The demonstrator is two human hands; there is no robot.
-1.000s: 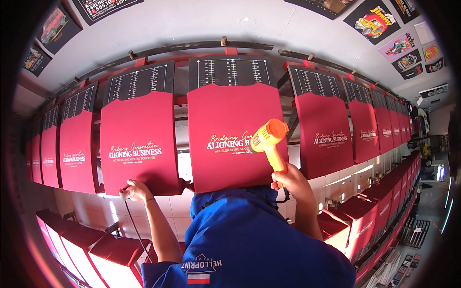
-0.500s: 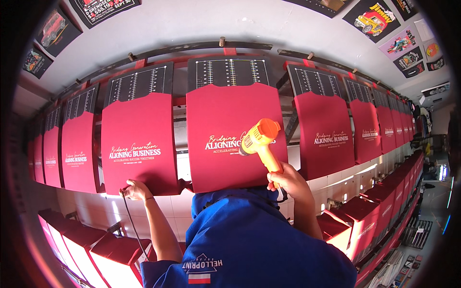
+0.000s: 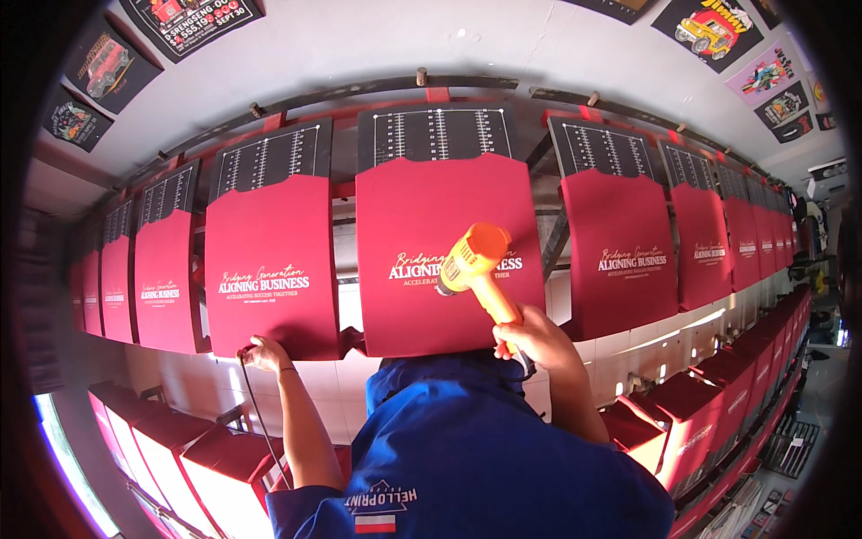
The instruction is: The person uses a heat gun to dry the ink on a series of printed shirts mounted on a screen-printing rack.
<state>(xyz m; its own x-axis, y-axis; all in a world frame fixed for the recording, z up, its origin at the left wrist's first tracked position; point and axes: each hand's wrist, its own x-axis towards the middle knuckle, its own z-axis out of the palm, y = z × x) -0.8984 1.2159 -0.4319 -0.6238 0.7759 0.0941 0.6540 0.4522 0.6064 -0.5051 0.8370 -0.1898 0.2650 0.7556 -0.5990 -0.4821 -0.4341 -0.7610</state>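
My right hand (image 3: 539,340) is closed round the handle of an orange-yellow heat gun (image 3: 482,269). The gun is held above the white lettering on the middle red T-shirt (image 3: 431,202), covering part of the print; its nozzle points to the left. That shirt lies stretched over a black board (image 3: 438,133) marked with white scales. Near the lower edge of the red T-shirt to the left (image 3: 269,216), my left hand (image 3: 267,354) pinches a thin dark cable (image 3: 258,409), which runs down beside my forearm.
More boards with printed red shirts, such as one at right (image 3: 620,225), continue both ways along the rack. A dark rail (image 3: 341,94) runs behind them. Other shirt-covered boards (image 3: 691,400) stand in a row nearer me. Posters (image 3: 709,31) hang on the far wall.
The heat gun has shifted a little to the left over the lettering. My left hand stays at the neighbouring shirt's lower edge with the cable. The whole view has moved slightly.
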